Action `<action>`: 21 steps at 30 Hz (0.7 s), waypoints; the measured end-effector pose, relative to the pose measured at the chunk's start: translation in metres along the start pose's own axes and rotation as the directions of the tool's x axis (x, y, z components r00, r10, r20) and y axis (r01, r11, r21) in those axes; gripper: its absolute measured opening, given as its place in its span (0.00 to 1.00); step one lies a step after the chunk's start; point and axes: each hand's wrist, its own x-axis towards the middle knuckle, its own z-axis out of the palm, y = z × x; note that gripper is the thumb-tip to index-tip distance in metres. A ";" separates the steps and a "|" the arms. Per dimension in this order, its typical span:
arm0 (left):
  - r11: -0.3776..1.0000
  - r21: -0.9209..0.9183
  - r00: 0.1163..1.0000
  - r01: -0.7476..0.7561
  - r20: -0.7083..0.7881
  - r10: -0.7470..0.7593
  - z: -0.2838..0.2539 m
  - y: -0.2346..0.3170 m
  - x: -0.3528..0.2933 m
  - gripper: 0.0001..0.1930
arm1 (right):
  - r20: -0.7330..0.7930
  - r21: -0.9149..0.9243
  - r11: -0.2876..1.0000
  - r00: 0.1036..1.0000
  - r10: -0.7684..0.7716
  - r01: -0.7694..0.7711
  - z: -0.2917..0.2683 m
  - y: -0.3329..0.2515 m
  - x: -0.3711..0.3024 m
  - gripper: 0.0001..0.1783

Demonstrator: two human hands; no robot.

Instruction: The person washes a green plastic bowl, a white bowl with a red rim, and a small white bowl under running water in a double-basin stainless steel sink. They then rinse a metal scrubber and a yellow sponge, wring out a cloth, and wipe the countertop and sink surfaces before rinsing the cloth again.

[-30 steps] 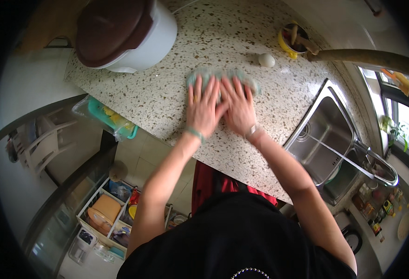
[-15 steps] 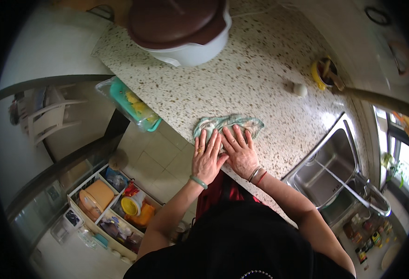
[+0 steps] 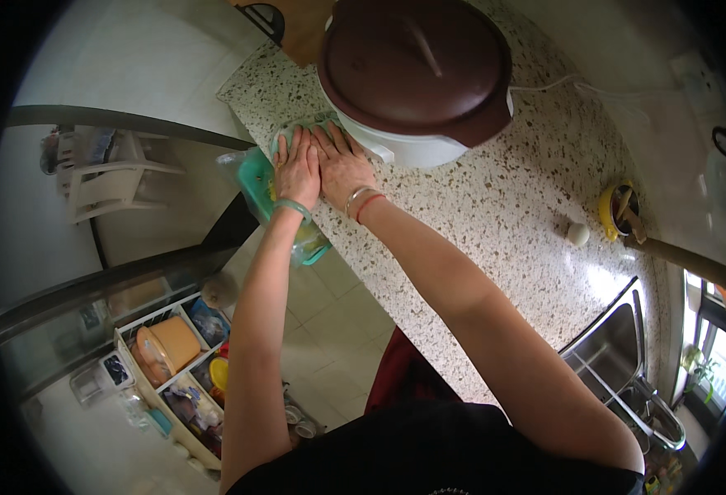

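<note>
Side by side, my left hand [image 3: 299,175] and my right hand [image 3: 345,169] lie flat with fingers stretched out, pressing a pale green cloth [image 3: 280,139] against the speckled countertop [image 3: 454,214]. Most of the cloth is hidden under the fingers; only a little shows around the fingertips. My right hand is close beside a large white cooker with a brown lid [image 3: 417,70]. Just below the counter's left edge, next to my left wrist, is a green tray [image 3: 254,177] in clear plastic with something yellow in it.
A small white round object [image 3: 578,234] and a yellow pot with wooden utensils [image 3: 615,213] stand at the right by the wall. The steel sink [image 3: 610,346] is at lower right. A drawer-like rack [image 3: 173,384] of containers stands lower left. A cord [image 3: 561,84] runs from the cooker.
Both hands have slid the cloth away from me and to the left, from the counter's near edge to beside the cooker. The view has shifted too, so the cooker appears further right.
</note>
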 end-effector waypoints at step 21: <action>0.943 -0.247 0.915 -0.222 0.280 0.289 0.000 0.249 -0.365 0.37 | 0.296 0.033 0.994 0.951 0.087 -0.101 -0.121 0.021 -0.446 0.37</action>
